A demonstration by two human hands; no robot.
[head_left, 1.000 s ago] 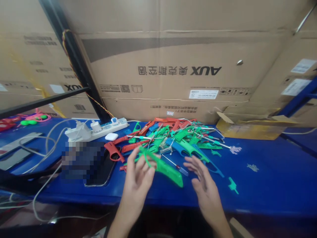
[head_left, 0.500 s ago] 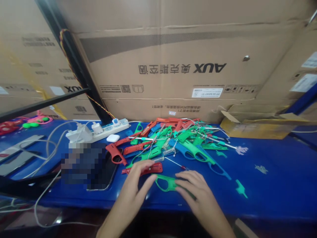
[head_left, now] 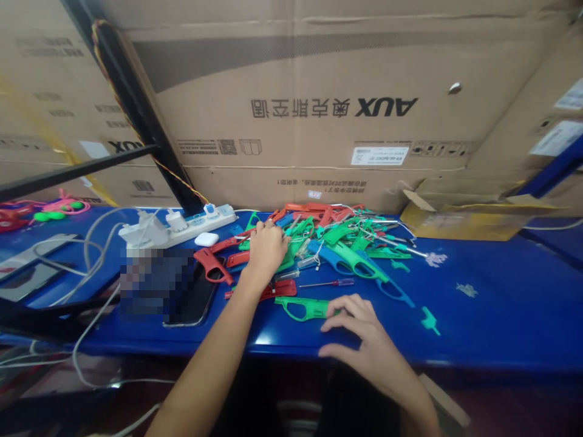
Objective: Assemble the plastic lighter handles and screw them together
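My left hand (head_left: 268,247) reaches over the left part of a heap of plastic lighter casings (head_left: 339,233). Its fingers bend down among the parts, and their tips are hidden. In front of the heap, a green lighter casing (head_left: 303,308) with a trigger loop lies on the blue table (head_left: 473,328). My right hand (head_left: 357,328) is at its right end, fingers curved over that end and thumb well apart. Behind the green casing are a red casing half (head_left: 283,289) and a small screwdriver (head_left: 328,283) with a purple-red handle.
To the left are a power strip (head_left: 194,227) with plugs, a white earphone case (head_left: 206,239) and a dark phone (head_left: 195,306). A small green piece (head_left: 429,320) lies on the right. Behind stand large cartons (head_left: 319,73) and an open yellowish box (head_left: 464,221).
My left hand has left the green casing and moved forward to the heap. The right thumb has come away from the casing. The view has tilted slightly.
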